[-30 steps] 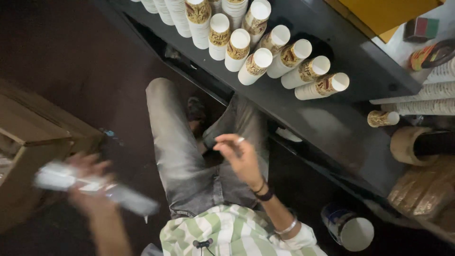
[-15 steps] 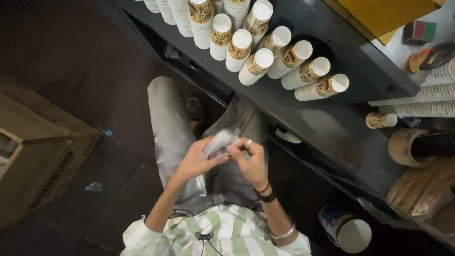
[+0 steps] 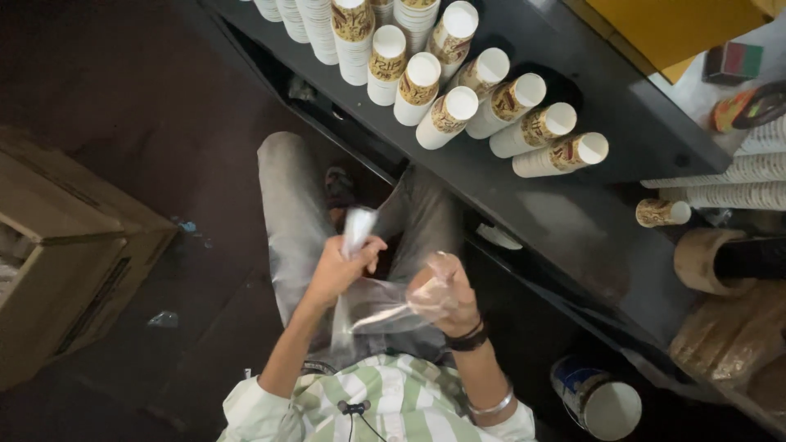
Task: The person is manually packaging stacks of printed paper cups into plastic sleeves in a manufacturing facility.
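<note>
A dark counter (image 3: 573,221) crosses the dim room. Left of it lies dark floor (image 3: 123,90) with a cardboard box (image 3: 65,262).

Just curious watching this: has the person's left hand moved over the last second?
Yes. The left hand swung in from beside the cardboard box to above the lap, meeting the right hand on the clear plastic bag.

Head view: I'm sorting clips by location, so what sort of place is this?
Probably a drinks stall or shop stockroom: stacks of white paper cups lie on a dark shelf, a brown cardboard box stands nearby.
</note>
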